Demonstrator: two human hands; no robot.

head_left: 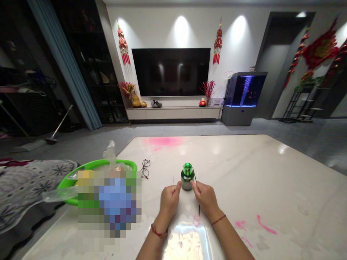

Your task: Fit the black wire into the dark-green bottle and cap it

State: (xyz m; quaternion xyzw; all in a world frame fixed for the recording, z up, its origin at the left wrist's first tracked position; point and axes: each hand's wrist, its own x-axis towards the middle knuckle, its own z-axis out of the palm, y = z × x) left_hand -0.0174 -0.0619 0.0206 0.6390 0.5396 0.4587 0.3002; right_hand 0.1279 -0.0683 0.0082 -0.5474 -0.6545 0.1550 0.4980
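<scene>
A small dark green bottle (187, 178) with a shiny green cap stands on the white glossy table (244, 173), just beyond my hands. My left hand (169, 199) is curled, its fingertips pinched close to the bottle's left side. My right hand (205, 196) is also closed, touching the bottle's right side and gripping a thin dark stick (198, 207) that runs from beside the cap down past my palm. What the left fingers pinch is too small to make out.
A pair of glasses (145, 168) lies left of the bottle. A green basket (81, 177) with plastic bags sits at the table's left edge, next to a blurred patch. Pink stains (264, 226) mark the tabletop at right. Beyond are a TV wall and a fish tank (244, 95).
</scene>
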